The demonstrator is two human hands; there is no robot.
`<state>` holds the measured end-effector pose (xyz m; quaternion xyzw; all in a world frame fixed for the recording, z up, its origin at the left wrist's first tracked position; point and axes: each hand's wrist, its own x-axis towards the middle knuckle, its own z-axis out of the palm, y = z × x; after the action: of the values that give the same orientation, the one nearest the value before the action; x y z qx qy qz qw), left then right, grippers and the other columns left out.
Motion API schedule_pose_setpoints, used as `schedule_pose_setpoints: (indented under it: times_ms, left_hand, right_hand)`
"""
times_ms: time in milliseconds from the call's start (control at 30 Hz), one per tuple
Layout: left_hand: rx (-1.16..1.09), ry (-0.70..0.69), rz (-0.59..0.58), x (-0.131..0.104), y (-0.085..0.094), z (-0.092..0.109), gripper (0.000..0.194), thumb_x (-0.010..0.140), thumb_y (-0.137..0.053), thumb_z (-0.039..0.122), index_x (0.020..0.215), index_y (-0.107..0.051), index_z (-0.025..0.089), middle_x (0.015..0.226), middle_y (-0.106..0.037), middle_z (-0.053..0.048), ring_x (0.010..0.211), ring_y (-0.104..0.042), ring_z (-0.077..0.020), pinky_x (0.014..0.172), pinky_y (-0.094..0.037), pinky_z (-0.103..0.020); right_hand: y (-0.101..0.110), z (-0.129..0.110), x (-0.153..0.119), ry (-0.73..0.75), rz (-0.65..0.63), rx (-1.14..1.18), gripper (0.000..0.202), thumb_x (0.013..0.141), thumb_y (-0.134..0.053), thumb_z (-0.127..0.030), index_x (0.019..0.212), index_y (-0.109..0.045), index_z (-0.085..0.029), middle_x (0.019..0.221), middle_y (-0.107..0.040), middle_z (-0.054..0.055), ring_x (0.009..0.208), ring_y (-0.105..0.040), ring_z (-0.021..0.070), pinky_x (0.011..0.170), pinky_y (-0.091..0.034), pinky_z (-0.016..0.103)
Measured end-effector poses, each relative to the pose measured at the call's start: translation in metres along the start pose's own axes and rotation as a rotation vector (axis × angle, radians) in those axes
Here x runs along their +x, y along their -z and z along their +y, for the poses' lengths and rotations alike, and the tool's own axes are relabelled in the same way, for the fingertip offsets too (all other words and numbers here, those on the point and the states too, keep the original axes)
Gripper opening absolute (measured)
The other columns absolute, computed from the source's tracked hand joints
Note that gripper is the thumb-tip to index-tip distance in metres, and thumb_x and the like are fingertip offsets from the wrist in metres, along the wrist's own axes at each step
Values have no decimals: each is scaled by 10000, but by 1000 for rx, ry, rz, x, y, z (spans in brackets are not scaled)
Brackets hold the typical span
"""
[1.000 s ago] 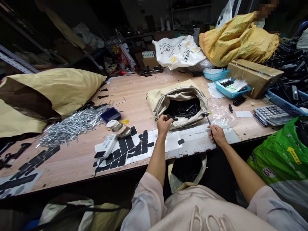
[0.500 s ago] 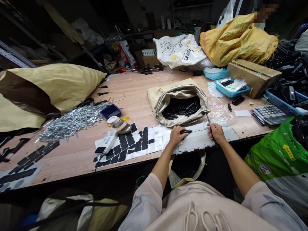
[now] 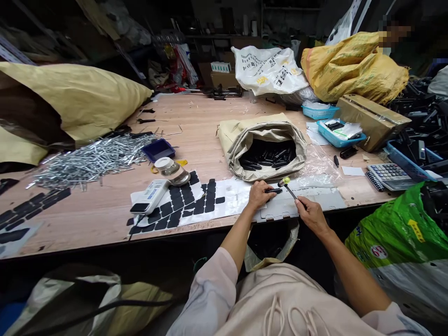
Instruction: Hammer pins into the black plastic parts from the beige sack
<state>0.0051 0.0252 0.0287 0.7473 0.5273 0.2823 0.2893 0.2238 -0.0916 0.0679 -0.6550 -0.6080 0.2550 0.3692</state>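
Note:
Under my left hand [image 3: 259, 194], whose fingers are closed on it, a slim black plastic piece [image 3: 274, 190] rests near the table's front edge. My right hand [image 3: 311, 213] grips a small hammer [image 3: 289, 188] by its shaft. The hammer's head, with a yellow-green face, is tilted just above and to the right of the black piece. Below both hands lies a flat white board [image 3: 308, 200]. Just beyond it, a beige sack [image 3: 231, 156] lies with its mouth toward me, holding many similar black pieces [image 3: 268, 154].
To the left are black adhesive pads [image 3: 175, 205], a white box-shaped device [image 3: 152, 196], a lidded jar [image 3: 173, 171], a blue tray [image 3: 158, 150] and a heap of metal rods [image 3: 94, 163]. Rightward stand a calculator [image 3: 392, 175], blue baskets [image 3: 339, 135], a carton [image 3: 371, 121] and a green bag [image 3: 388, 228].
The hammer has swung left and its head is now close to the black piece. My right hand has shifted slightly left and down, while my left hand stays on the piece.

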Motion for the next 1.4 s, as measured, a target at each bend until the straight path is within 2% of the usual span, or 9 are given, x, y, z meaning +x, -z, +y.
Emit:
schedule_pose_setpoints:
  times_ms: [500,633,767,900,1033,1167,1267,1333,1400]
  left_hand:
    - [21,18,-29,1,1,1,209,766,-869,330,964,-830,277,894,-671,-18,961,-564,-220,850,-448,-352]
    - [8,5,-21,-1,3,2,181,766,-867,319,931,-827,258,889,-670,-23,972,-566,-222,862,-449,-356]
    - [8,-12,-24,-1,3,1,168,759,-867,311,906,-819,245,898,-672,-29,965,-562,-226,861,-451,-362]
    - [-6,-54,3,0,5,1,132,790,-837,317,877,-802,224,858,-669,-33,918,-553,-219,834,-456,-357]
    - [-21,-221,115,-29,14,12,121,789,-822,313,857,-780,222,882,-665,-42,901,-556,-215,848,-465,-374]
    - [22,-448,141,-99,17,24,139,797,-802,325,895,-767,234,1000,-668,-61,985,-587,-234,913,-461,-412]
    - [95,-467,107,-138,11,27,294,772,-824,332,1051,-766,259,1084,-675,-67,1042,-599,-254,947,-465,-432]
    - [130,-433,124,-137,8,27,416,765,-836,366,1158,-748,260,1125,-678,-79,1062,-604,-267,947,-476,-438]
    - [142,-379,184,-112,10,25,397,820,-795,376,1190,-737,246,1094,-688,-84,1029,-618,-260,925,-494,-429]
  right_hand:
    - [-8,-5,17,39,-180,-100,353,955,-504,-488,851,-719,-228,625,-610,11,592,-550,188,586,-398,288]
    - [0,13,39,-37,-153,123,396,929,-561,-565,815,-679,-205,620,-569,-7,509,-507,147,486,-396,271]
    - [11,31,63,-214,-101,441,466,868,-625,-625,1018,-674,-187,625,-556,-41,382,-418,107,329,-317,245]
    - [16,43,73,-277,-56,585,453,834,-671,-614,973,-646,-184,585,-548,-57,363,-398,90,290,-310,218]
    - [16,44,73,-286,-62,609,449,819,-693,-603,958,-646,-178,574,-553,-57,358,-401,86,284,-313,211]
    - [16,43,73,-295,-60,615,443,822,-693,-594,967,-650,-177,576,-553,-58,358,-408,83,286,-309,205]
    - [15,43,72,-297,-67,598,429,822,-693,-582,959,-650,-177,572,-554,-57,356,-410,81,286,-307,201]
    - [14,42,72,-304,-81,587,423,817,-699,-571,962,-650,-177,569,-553,-58,355,-414,81,284,-307,198]
    - [13,42,72,-311,-96,583,418,811,-705,-559,974,-651,-178,571,-555,-60,356,-418,81,284,-310,196]
